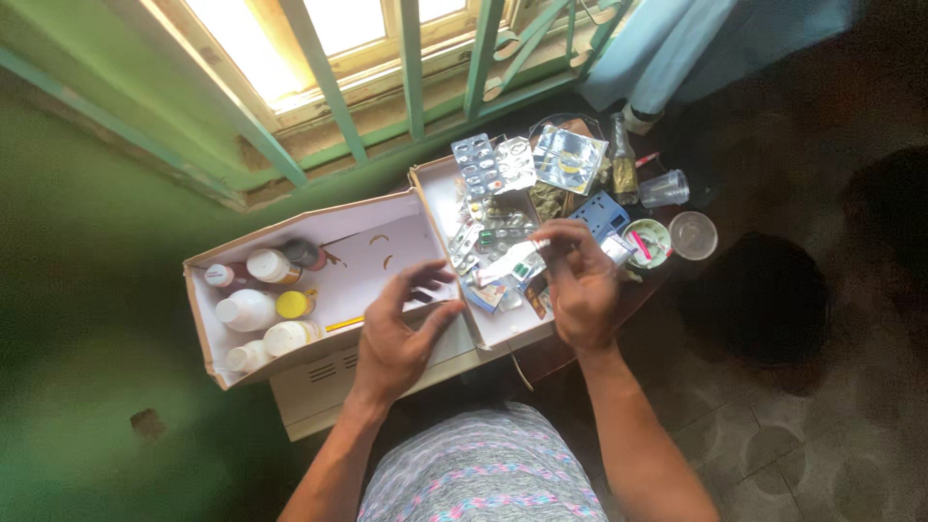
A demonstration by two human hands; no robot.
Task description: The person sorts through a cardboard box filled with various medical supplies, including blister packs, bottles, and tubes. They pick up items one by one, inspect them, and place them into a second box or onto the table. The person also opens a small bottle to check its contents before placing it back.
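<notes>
Right hand [580, 290]: fingers pinch a white-green blister strip [522, 261].
Left hand [401, 333]: fingers spread, empty.
Bottles [261, 304]: white-capped, nine o'clock, in white box [387, 253].

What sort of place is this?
Probably a room in a home, at a medicine box: a barred green window, a cardboard box of bottles and blister packs, and a tiled floor.

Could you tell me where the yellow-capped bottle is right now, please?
In the head view, the yellow-capped bottle lies in the left part of the cardboard box, among white bottles, left of the left hand.
</notes>
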